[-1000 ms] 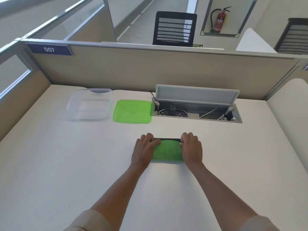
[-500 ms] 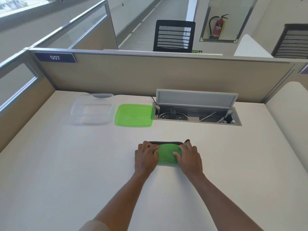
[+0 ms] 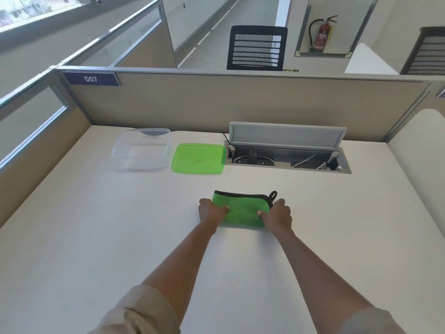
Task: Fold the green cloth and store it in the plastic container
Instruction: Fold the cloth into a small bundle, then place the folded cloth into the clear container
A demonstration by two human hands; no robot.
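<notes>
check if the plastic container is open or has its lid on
Open: the clear plastic container has no lid on it, and the green lid lies flat on the desk beside it.

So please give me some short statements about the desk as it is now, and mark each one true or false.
1. Both hands grip the green cloth, the left hand at its left end and the right hand at its right end. True.
2. The cloth already lies inside the plastic container. False: it is on the desk, and the container holds nothing.
3. The green lid lies flat on the desk, to the right of the container. True.
4. The lid is closed on the container. False: it lies beside it.
5. The cable box in the desk is shut. False: its flap stands open.
</notes>
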